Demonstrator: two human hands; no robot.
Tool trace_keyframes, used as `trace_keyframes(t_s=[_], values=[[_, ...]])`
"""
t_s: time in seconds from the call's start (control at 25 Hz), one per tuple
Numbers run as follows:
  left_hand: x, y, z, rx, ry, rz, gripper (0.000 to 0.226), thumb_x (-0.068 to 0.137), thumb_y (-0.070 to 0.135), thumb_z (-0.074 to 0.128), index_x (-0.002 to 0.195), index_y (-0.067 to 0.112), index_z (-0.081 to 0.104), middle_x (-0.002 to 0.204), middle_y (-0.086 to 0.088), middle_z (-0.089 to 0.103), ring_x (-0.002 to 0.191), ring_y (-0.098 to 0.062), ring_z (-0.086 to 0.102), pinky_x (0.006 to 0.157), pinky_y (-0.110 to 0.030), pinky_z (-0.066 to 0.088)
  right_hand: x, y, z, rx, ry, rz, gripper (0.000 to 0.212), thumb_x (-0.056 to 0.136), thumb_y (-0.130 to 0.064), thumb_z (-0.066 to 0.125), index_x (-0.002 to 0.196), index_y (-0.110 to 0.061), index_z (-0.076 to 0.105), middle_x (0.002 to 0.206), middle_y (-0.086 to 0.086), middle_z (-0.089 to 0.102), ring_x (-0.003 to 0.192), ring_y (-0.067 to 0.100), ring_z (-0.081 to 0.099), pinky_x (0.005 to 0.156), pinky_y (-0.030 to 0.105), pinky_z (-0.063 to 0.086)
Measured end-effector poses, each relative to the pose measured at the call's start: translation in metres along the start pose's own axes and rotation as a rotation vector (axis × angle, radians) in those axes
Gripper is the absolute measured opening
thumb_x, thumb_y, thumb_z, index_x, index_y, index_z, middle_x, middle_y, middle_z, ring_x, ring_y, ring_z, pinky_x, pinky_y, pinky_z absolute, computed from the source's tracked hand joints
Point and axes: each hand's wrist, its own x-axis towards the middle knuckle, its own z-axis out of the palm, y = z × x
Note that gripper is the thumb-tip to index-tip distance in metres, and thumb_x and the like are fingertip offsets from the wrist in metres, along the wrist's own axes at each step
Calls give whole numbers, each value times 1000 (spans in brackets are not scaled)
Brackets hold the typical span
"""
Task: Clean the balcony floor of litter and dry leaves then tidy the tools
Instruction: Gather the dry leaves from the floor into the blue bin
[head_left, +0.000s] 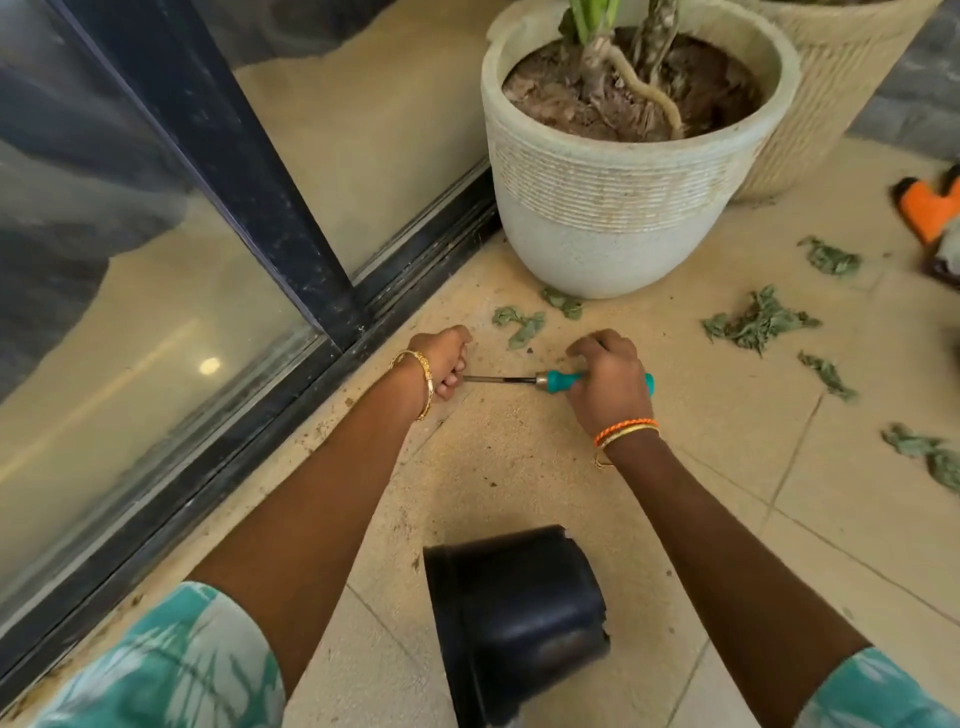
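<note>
A small garden tool with a teal handle and a thin metal shaft lies level just above the beige floor tiles. My right hand is closed around its teal handle. My left hand is closed around the far end of the metal shaft, so the tool's tip is hidden. Dry green leaves lie scattered on the tiles to the right, and a few more leaves lie just beyond my hands. Soil crumbs dot the floor near the door track.
A large white planter stands right behind my hands, with a woven pot beyond it. A black plastic pot lies on its side between my forearms. The sliding glass door's dark track runs along the left. An orange glove lies at the right edge.
</note>
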Motion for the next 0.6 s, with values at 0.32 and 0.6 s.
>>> trace_keyframes(t_s=[0.32, 0.6], values=[[10, 1, -7, -76, 15, -25, 32, 92, 23, 47, 60, 17, 42, 51, 4, 40, 27, -6, 27, 34, -11, 18, 66, -22, 38, -237, -421, -385, 53, 82, 7, 51, 132, -11, 51, 145, 16, 39, 131, 32, 37, 107, 41, 37], [6, -3, 8, -163, -36, -51, 33, 97, 23, 38, 69, 13, 52, 41, 4, 53, 29, -8, 34, 34, -10, 21, 40, -23, 32, 161, 16, -135, 23, 79, 8, 58, 92, -4, 73, 96, 14, 70, 89, 26, 64, 83, 29, 50]])
